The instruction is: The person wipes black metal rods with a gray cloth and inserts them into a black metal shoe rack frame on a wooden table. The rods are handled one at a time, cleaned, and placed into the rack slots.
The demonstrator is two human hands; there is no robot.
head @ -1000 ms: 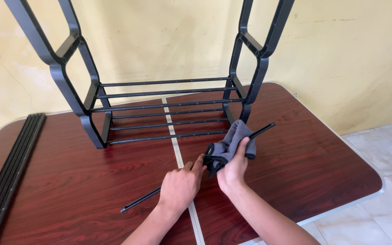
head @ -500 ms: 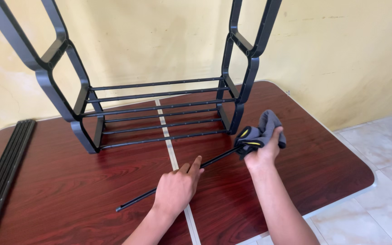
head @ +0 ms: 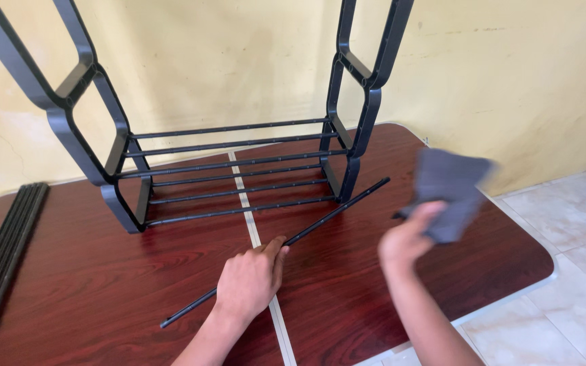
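Observation:
A long black rod (head: 327, 215) lies slantwise on the dark red wooden table (head: 89, 285). My left hand (head: 251, 279) rests flat on the rod near its middle, pinning it to the table. My right hand (head: 408, 237) is raised above the table's right side, blurred with motion, and holds a dark grey cloth (head: 447, 186) that hangs free of the rod. Behind the rod stands a black rack frame (head: 232, 166) with two upright side pieces joined by several thin bars.
A bundle of several more black rods (head: 1, 257) lies along the table's left edge. A pale seam strip (head: 258, 237) runs down the table's middle. A yellow wall stands close behind; light floor tiles (head: 578, 224) show at the right.
My right hand has lifted the cloth off the rod's far end and swung it to the right. The cloth has opened out. My left hand has stayed on the rod.

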